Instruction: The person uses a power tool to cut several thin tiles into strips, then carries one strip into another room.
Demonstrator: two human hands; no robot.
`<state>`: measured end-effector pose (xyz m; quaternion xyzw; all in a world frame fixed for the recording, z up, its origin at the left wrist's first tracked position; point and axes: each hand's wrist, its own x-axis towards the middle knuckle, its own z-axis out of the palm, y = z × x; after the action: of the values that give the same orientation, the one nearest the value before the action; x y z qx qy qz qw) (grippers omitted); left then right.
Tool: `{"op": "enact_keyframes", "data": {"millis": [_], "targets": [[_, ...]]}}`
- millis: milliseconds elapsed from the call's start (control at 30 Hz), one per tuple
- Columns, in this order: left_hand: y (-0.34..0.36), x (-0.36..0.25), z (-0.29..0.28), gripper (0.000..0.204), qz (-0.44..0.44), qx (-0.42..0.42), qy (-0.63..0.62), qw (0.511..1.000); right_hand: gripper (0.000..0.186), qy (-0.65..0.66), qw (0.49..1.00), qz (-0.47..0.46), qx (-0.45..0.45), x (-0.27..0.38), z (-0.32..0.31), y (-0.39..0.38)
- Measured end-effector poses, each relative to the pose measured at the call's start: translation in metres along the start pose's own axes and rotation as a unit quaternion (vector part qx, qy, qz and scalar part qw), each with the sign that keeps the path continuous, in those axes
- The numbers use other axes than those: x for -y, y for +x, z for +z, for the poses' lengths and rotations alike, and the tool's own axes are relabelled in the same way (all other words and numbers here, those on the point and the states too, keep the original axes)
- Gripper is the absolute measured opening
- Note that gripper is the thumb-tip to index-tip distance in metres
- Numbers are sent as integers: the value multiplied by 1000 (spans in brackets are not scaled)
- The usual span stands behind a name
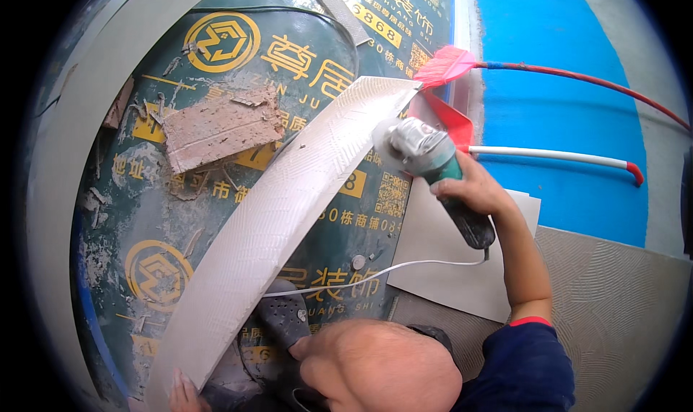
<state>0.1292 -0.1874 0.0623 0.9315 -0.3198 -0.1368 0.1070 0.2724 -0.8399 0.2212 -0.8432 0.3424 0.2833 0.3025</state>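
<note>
My right hand grips a green and black angle grinder with a silver head. Its disc is at the upper right edge of a long, pale tile strip with a ridged pattern, which runs diagonally from the bottom left toward the top centre. A white cord trails left from the grinder across the floor. My left hand holds the strip's lower end at the bottom edge of the view, partly cut off.
A broken tile piece and debris lie on the printed green floor covering. A pink broom and red dustpan lie near a blue sheet. Pale panels lie right, beside my bare knee and grey shoe.
</note>
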Motion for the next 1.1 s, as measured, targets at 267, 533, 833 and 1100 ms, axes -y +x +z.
{"op": "enact_keyframes", "data": {"millis": [267,533,833,1100], "targets": [[8,-3,-6,38,-11,3,-10,1000,75,-11,998,-62,19,-6,12,-5],[19,-4,-16,34,1,-5,-3,1000,71,-160,977,-43,138,22,50,-35],[1,1,3,36,4,-1,28,1000,74,-54,997,-53,9,-8,-3,4],[0,-4,3,29,-39,-17,24,999,62,17,998,5,-58,-21,-43,27]]}}
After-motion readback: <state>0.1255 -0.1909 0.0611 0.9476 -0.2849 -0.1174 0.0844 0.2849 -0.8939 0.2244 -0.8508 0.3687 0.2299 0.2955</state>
